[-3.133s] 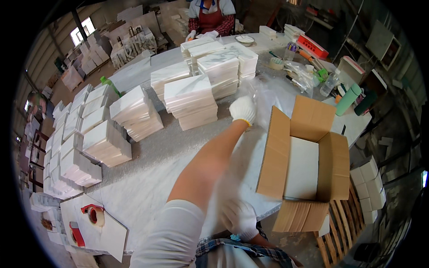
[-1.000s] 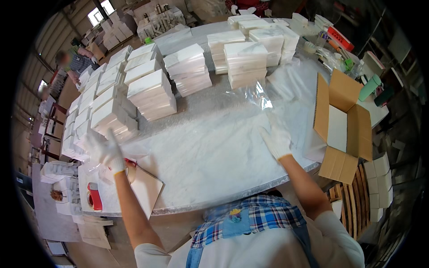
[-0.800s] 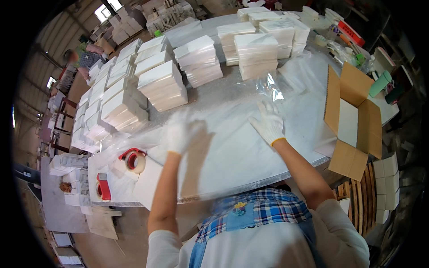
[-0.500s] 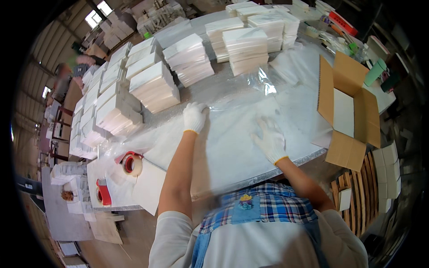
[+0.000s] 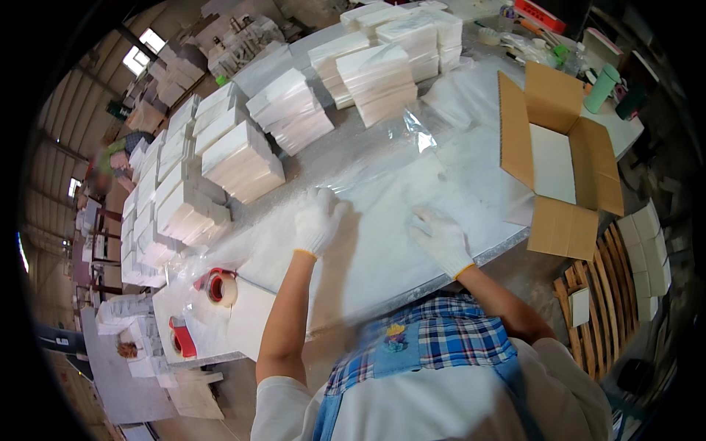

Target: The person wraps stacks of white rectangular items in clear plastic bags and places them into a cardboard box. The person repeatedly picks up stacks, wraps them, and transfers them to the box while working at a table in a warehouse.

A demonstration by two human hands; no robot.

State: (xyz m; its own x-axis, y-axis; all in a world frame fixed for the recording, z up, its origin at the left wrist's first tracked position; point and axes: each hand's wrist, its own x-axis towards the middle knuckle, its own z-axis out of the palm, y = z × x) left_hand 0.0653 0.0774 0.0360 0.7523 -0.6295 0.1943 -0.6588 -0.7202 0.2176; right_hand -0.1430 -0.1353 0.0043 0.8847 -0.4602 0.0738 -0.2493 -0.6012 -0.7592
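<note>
My left hand point(image 5: 318, 220), in a white knit glove with a yellow cuff edge, is on the pale sheet of thin foam or film point(image 5: 382, 242) over the table; its thumb stands apart from the fingers. Further right, my right hand point(image 5: 441, 239), gloved alike, lies on the same sheet with fingers loosely spread. Neither hand holds anything I can make out. Clear plastic film point(image 5: 419, 132) glints beyond them. A stack of white marble-look tiles point(image 5: 243, 163) stands beyond my left hand. Right of my right hand is an open cardboard box point(image 5: 518, 140) with a white sheet or panel inside point(image 5: 553, 165).
More tile stacks point(image 5: 379, 81) line the table's far side and left. Two red tape dispensers point(image 5: 220, 285) point(image 5: 182, 336) lie at the near left. A green cup point(image 5: 601, 90) and a red box point(image 5: 540, 15) are far right. Wooden slats point(image 5: 599, 309) stand below the box.
My left hand has drawn a little nearer to me, its thumb now apart. My right hand has moved slightly nearer, its fingers less stretched. The whole view has shifted and tilted slightly.
</note>
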